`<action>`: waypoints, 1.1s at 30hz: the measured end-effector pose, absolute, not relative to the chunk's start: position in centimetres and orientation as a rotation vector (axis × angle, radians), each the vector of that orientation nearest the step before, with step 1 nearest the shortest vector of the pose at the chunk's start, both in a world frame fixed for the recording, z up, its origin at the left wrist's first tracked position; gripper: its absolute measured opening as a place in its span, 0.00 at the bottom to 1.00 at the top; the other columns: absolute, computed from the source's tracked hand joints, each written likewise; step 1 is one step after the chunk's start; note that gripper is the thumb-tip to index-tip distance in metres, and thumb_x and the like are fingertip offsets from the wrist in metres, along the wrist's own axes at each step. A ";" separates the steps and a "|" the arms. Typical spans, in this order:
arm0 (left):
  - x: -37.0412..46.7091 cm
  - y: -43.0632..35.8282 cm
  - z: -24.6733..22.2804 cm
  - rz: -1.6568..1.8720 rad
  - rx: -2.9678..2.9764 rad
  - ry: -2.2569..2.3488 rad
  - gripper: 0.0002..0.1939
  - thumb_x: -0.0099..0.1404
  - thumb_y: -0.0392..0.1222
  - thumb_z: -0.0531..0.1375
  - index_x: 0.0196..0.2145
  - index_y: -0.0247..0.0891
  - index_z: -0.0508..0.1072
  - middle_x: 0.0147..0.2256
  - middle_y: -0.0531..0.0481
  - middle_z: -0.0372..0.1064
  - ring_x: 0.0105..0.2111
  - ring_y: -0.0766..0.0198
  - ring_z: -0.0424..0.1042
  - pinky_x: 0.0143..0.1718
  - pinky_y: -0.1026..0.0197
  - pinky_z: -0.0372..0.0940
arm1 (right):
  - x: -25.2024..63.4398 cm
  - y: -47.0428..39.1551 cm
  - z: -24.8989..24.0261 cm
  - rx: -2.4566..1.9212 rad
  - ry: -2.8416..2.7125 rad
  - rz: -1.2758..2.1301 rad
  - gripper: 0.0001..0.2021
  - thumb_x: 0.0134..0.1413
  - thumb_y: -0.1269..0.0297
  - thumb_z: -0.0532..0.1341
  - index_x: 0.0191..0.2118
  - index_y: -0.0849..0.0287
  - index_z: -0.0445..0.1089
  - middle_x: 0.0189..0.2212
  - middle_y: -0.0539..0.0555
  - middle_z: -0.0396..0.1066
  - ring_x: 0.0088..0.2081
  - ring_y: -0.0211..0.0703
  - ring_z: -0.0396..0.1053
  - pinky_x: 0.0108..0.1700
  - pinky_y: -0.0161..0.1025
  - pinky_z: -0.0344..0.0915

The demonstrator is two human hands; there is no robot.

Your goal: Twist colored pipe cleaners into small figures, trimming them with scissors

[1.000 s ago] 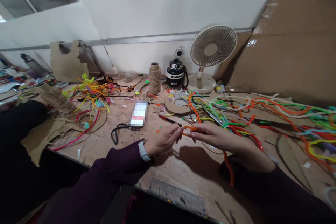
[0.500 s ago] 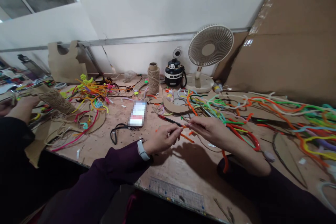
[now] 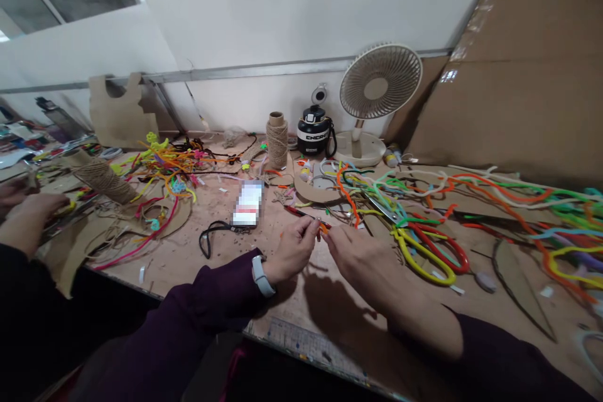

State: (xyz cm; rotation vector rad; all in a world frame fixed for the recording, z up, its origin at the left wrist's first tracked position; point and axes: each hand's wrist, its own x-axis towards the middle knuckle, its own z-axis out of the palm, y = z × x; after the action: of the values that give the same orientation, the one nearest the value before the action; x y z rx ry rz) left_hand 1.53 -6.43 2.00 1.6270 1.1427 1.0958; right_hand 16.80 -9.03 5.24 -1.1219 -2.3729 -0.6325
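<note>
My left hand [image 3: 293, 250] is closed in a pinch, its thumb and forefinger at one end of a short orange pipe cleaner [image 3: 324, 227]. From the right, my right hand [image 3: 360, 264] is closed on the same piece, with its fingertips almost touching those of the left. Most of the pipe cleaner is hidden by my fingers. Just beyond the hands lies a slim red-and-black tool [image 3: 301, 211], partly covered. Beside my right hand rest scissors [image 3: 426, 264] with a yellow-and-red handle.
A phone [image 3: 247, 204] with a black strap lies left of my hands. Behind stand a twine spool [image 3: 277, 141], a black bottle [image 3: 313, 133] and a fan [image 3: 379, 85]. Colourful pipe cleaners [image 3: 499, 201] cover the right. A clear ruler [image 3: 306, 342] lies in front; another person's hand [image 3: 32, 217] works at left.
My right hand has turned and come down closer to me, uncovering the scissors. The dangling orange strand near its wrist is out of sight. My left hand has shifted slightly.
</note>
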 end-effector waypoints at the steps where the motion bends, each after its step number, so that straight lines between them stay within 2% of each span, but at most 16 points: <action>1: 1.6 -6.5 2.0 1.092 1.561 1.125 0.19 0.68 0.52 0.50 0.24 0.38 0.60 0.21 0.56 0.55 0.23 0.68 0.55 0.27 0.64 0.53 | 16.5 -9.3 5.0 -1.125 -2.363 -0.659 0.14 0.65 0.71 0.49 0.28 0.60 0.64 0.22 0.53 0.66 0.24 0.41 0.62 0.28 0.38 0.48; 8: 2.4 -6.7 0.9 1.163 1.098 0.946 0.26 0.57 0.65 0.58 0.25 0.37 0.59 0.24 0.57 0.53 0.25 0.70 0.53 0.28 0.65 0.54 | 15.3 -10.0 3.7 -1.085 -2.405 -0.746 0.14 0.64 0.77 0.47 0.31 0.59 0.66 0.22 0.53 0.66 0.24 0.41 0.61 0.29 0.39 0.49; 11: 2.5 -6.6 0.5 1.158 0.970 0.907 0.27 0.53 0.65 0.61 0.25 0.37 0.60 0.24 0.57 0.52 0.25 0.71 0.52 0.27 0.66 0.52 | 15.3 -9.8 3.5 -1.061 -2.415 -0.729 0.14 0.64 0.76 0.47 0.33 0.60 0.66 0.22 0.53 0.66 0.24 0.42 0.60 0.28 0.39 0.49; 16: 2.4 -6.6 0.9 1.172 0.848 0.850 0.26 0.50 0.62 0.65 0.26 0.36 0.62 0.22 0.59 0.51 0.23 0.73 0.48 0.25 0.66 0.46 | 15.6 -9.3 3.3 -1.015 -2.435 -0.728 0.14 0.65 0.74 0.48 0.29 0.59 0.65 0.22 0.52 0.65 0.23 0.40 0.59 0.27 0.39 0.47; 21: 2.0 -6.5 1.9 1.165 0.771 0.798 0.27 0.48 0.59 0.68 0.24 0.37 0.59 0.20 0.60 0.49 0.21 0.73 0.44 0.23 0.66 0.42 | 15.9 -8.6 2.9 -0.989 -2.427 -0.628 0.15 0.64 0.74 0.48 0.27 0.59 0.64 0.21 0.52 0.64 0.22 0.40 0.59 0.27 0.38 0.48; 24: 1.7 -6.2 2.1 1.154 0.830 0.793 0.26 0.51 0.61 0.65 0.24 0.37 0.58 0.20 0.60 0.48 0.21 0.73 0.44 0.23 0.66 0.43 | 16.3 -8.1 3.0 -1.011 -2.415 -0.286 0.14 0.65 0.70 0.48 0.29 0.60 0.65 0.23 0.53 0.66 0.24 0.39 0.62 0.28 0.37 0.52; 29: 1.3 -6.0 2.4 1.245 1.269 0.870 0.25 0.60 0.64 0.56 0.25 0.37 0.60 0.25 0.56 0.54 0.26 0.70 0.53 0.30 0.65 0.53 | 16.8 -7.5 4.0 -1.171 -2.139 0.596 0.18 0.65 0.52 0.49 0.29 0.57 0.63 0.21 0.49 0.64 0.23 0.38 0.61 0.28 0.36 0.56; 33: 1.1 -6.2 2.6 1.216 1.452 0.893 0.24 0.64 0.62 0.53 0.26 0.37 0.61 0.25 0.54 0.56 0.27 0.68 0.56 0.31 0.63 0.55 | 16.6 -7.3 4.6 -1.223 -1.877 0.867 0.24 0.63 0.44 0.48 0.22 0.56 0.59 0.19 0.49 0.61 0.22 0.38 0.59 0.26 0.36 0.57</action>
State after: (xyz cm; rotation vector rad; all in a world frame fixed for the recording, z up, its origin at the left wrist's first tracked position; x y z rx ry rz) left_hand 1.12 -6.23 2.63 1.4516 0.8925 1.2157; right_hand 16.59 -7.29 4.56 -1.2235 -1.8770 0.8672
